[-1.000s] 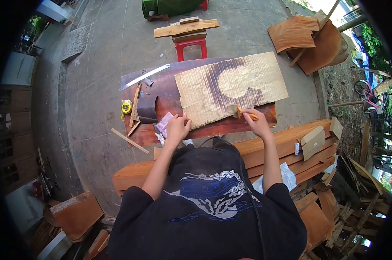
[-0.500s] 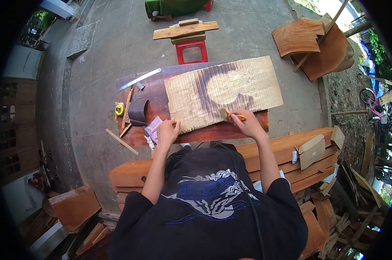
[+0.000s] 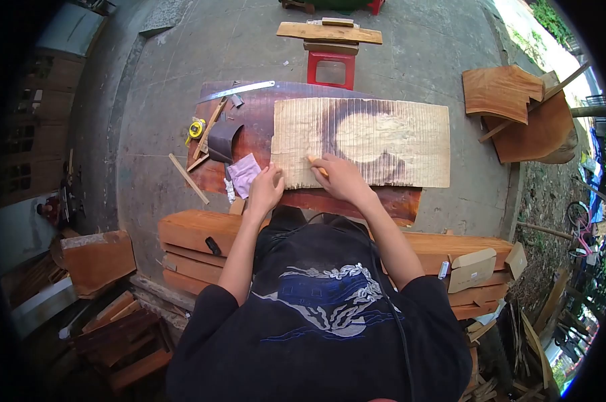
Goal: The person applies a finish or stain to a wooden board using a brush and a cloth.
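The big striped board [image 3: 296, 139] lies on the shiny table [image 3: 249, 107]. The right hand [image 3: 340, 177] is closed around a small orange handle [image 3: 319, 166] over the board's near side, and the left hand [image 3: 267, 186] pinches the board's near left corner, beside the pink cloth [image 3: 244, 174].

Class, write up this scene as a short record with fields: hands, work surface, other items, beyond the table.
Left hand: at the board's near left corner
Right hand: gripping an orange-handled tool over the board
Board: pale, ridged, dark-marked, lying on a reddish table
Other items: metal ruler, pink cloth, yellow tape measure
Beyond the table: red stool under a plank
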Tool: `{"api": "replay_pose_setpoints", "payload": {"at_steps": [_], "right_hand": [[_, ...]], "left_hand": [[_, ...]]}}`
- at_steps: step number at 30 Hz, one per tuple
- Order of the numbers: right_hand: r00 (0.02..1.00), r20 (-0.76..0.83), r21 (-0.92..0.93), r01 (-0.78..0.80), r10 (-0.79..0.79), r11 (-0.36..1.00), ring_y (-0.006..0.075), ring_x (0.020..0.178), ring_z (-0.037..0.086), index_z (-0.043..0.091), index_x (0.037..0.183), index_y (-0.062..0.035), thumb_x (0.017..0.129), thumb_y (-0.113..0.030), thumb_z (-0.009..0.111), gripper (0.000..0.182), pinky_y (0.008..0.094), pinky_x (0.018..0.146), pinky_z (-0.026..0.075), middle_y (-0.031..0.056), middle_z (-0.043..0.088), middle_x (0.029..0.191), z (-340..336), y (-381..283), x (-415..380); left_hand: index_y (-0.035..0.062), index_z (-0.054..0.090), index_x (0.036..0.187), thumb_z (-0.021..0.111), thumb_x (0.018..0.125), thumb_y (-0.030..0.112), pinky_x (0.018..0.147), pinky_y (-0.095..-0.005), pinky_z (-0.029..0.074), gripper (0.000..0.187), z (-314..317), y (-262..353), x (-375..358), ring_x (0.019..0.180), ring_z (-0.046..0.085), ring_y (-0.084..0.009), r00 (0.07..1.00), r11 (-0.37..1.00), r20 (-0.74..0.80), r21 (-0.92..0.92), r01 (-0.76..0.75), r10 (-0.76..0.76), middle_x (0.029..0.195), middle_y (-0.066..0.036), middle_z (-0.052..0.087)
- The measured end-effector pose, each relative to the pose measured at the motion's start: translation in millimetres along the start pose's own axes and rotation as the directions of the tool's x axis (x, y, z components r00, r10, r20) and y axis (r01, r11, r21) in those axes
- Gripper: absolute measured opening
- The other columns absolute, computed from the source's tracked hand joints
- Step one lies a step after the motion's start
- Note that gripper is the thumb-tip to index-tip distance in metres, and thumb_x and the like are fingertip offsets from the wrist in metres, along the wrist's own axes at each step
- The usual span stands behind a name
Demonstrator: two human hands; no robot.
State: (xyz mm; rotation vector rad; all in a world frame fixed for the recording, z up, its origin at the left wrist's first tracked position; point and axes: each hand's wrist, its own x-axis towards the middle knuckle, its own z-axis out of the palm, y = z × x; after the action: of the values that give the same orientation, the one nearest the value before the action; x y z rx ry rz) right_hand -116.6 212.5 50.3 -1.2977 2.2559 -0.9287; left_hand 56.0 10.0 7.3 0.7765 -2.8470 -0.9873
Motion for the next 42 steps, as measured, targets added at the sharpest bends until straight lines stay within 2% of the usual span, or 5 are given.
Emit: {"api": "replay_pose_setpoints", "payload": {"at_steps": [9,19,27,31,42], "right_hand": [[0.652,-0.285,0.263,-0.652,0.703,0.711,0.0210,0.074,0.070,0.076,0.104,-0.0019,0.105,-0.024,0.058,0.029,0.0390,0.071,0.056,0.0137,0.075,0.086,-118.7,104.5,-69.8],[0.960,0.271,-0.022,0.070,-0.062,0.997,0.0393,0.087,0.071,0.072,0.101,-0.0064,0.099,-0.023,0.066,0.018,0.0522,0.081,0.057,0.0174,0.070,0.097,64.3,-88.0,34.5],[0.745,-0.248,0.254,-0.566,0.619,0.784,0.0064,0.072,0.058,0.075,0.105,0.0004,0.108,-0.019,0.061,0.025,0.0264,0.066,0.048,0.0046,0.072,0.083,-44.7,32.2,-34.1],[0.719,-0.533,-0.246,-0.636,0.447,0.731,0.0343,0.071,0.067,0.075,0.104,-0.0024,0.106,-0.022,0.061,0.024,0.0440,0.067,0.052,0.0186,0.074,0.090,-28.5,15.1,-17.7],[0.652,-0.261,0.194,-0.687,0.712,0.700,0.0155,0.081,0.070,0.077,0.114,-0.0039,0.106,-0.022,0.064,0.024,0.0321,0.075,0.055,0.0140,0.075,0.094,-29.4,4.4,-15.8]], "left_hand": [[-0.0017,0.075,0.122,0.070,0.096,0.016,0.096,-0.0444,0.058,0.032,-27.2,-39.1,-19.5,0.108,0.075,-0.0380,0.950,0.977,-0.249,-0.151,0.153,-0.187,0.114,-0.023,0.077],[-0.0020,0.074,0.124,0.069,0.100,0.014,0.087,-0.0371,0.061,0.030,-68.3,-63.8,28.6,0.098,0.080,-0.0272,0.939,0.957,-0.304,-0.281,0.074,-0.162,0.108,-0.019,0.081],[-0.0020,0.074,0.123,0.070,0.099,0.015,0.082,-0.0370,0.061,0.030,-82.6,-97.9,62.6,0.092,0.080,-0.0272,0.965,0.915,-0.234,-0.402,0.017,-0.120,0.106,-0.018,0.080],[0.0000,0.075,0.123,0.070,0.099,0.016,0.079,-0.0374,0.061,0.029,-86.1,-111.8,73.5,0.086,0.079,-0.0274,0.982,0.934,-0.179,-0.356,-0.016,-0.052,0.099,-0.018,0.080],[0.0030,0.076,0.120,0.072,0.097,0.019,0.076,-0.0394,0.061,0.028,-88.5,-107.6,80.5,0.082,0.078,-0.0300,0.993,0.924,-0.050,-0.364,-0.115,0.104,0.093,-0.018,0.079]]}}
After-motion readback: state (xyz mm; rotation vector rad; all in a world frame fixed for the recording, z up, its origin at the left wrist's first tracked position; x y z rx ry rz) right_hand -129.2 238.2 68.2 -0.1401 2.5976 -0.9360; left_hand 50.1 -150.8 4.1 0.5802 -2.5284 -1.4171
